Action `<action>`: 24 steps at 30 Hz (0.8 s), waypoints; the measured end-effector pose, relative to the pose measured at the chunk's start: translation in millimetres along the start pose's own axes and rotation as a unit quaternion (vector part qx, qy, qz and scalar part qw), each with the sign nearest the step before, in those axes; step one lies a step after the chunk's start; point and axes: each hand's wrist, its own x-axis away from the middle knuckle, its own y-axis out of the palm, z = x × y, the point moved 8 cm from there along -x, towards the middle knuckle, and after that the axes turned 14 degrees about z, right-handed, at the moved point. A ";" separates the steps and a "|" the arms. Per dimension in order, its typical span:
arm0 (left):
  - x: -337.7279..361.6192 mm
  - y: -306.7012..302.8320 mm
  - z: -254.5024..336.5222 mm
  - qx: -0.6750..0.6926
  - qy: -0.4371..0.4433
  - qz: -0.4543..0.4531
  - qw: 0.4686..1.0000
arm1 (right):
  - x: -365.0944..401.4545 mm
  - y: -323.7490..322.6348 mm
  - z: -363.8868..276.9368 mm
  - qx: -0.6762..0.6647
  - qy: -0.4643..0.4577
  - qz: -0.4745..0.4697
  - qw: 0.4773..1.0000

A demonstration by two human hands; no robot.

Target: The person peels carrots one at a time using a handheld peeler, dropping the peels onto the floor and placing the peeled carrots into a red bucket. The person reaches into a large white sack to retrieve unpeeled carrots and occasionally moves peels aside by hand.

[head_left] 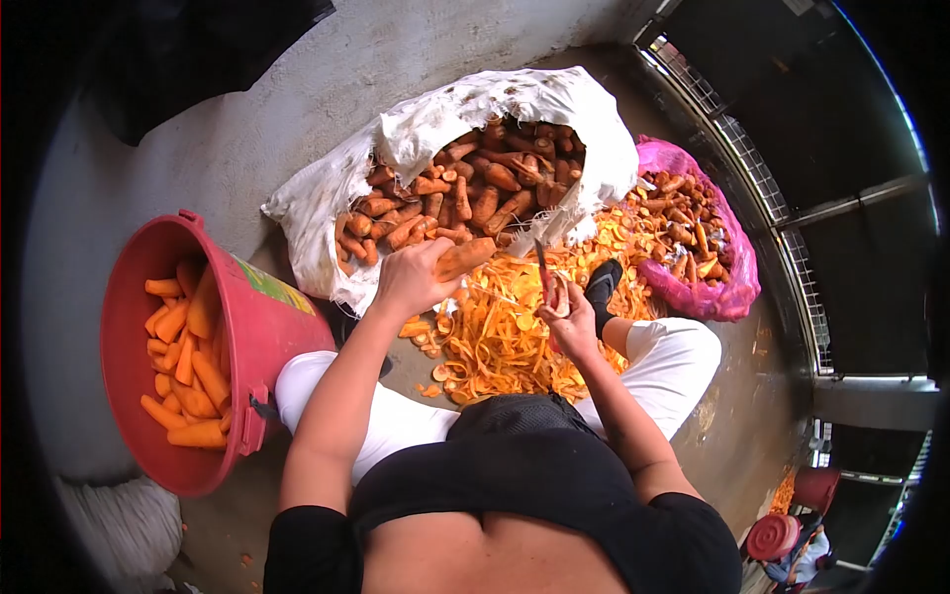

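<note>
My left hand [414, 282] is closed round the thick end of a large carrot [465, 258], which points right over the peelings. In my right hand [571, 319] is a knife [542, 267] with a thin dark blade pointing up and a reddish handle partly hidden by my fingers. The blade is apart from the carrot. Below both hands spreads a heap of orange peelings [510, 337] with cut carrot ends among them. Just beyond, an open white sack [505, 94] lies on its side, full of unpeeled carrots [485, 203].
At left stands a red bucket [282, 342] holding peeled carrots [193, 366]. A pink bag [734, 287] with carrot pieces lies at right. A grey wall [297, 109] rises behind the sack. Far lower right, another person [813, 556] is near red containers [774, 537].
</note>
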 end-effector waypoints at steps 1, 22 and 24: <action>2.8 -1.7 1.2 -0.001 -0.005 -0.001 1.000 | 4.5 3.9 -3.6 0.010 -0.010 -0.002 1.000; 16.0 -35.2 5.1 -0.013 0.022 0.142 0.989 | 22.8 57.0 -83.5 -0.055 -0.013 -0.076 0.995; 15.9 -35.6 4.6 -0.018 0.028 0.144 0.989 | 23.5 57.9 -90.0 -0.052 -0.038 -0.074 0.995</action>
